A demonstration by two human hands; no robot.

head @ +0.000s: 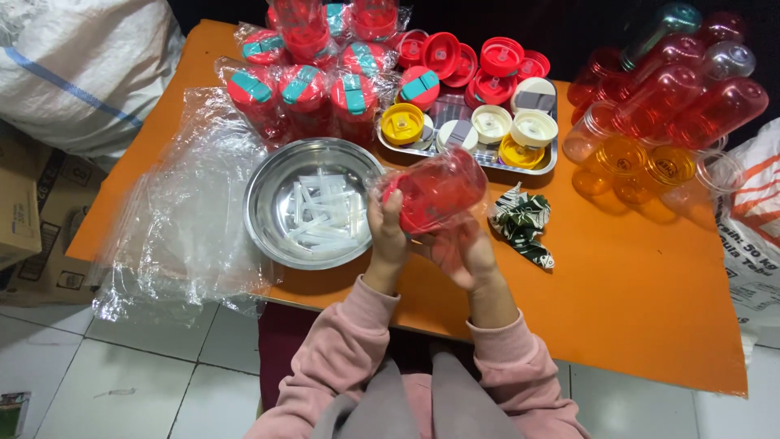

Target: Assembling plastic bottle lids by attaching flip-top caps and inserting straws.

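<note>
Scene: a person in pink sleeves sits at an orange desk (pixel 634 309) crowded with drinking-bottle parts, seen from above.
Held item: a red translucent plastic bottle in a clear plastic wrapper (pixel 435 191) lies on its side above the desk's near middle, between the steel bowl and the patterned cloth.
Left hand: the left hand (pixel 388 232) has its grip closed around the bottle's lid end, thumb on top.
Right hand: the right hand (pixel 467 256) cups the bottle from underneath through the wrapper, its grip curled on the bottle; the fingertips are hidden.
Bowl: a round stainless-steel bowl (pixel 268 183) sits just left of the hands and holds white plastic straws (pixel 325 215).
Tray: a rectangular metal tray (pixel 540 167) beyond the bottle carries yellow and cream round lids (pixel 520 138), with red lids (pixel 467 61) piled behind it.
Wrapped stock: finished red bottles with teal-strapped lids in plastic bags (pixel 305 93) stand at the far left of the desk.
Loose bottles: bare red and orange translucent bottles (pixel 666 106) lie heaped at the far right.
Other: a dark green and white patterned cloth (pixel 524 223) lies just right of the hands; clear plastic sheeting (pixel 179 211) drapes over the desk's left edge.
</note>
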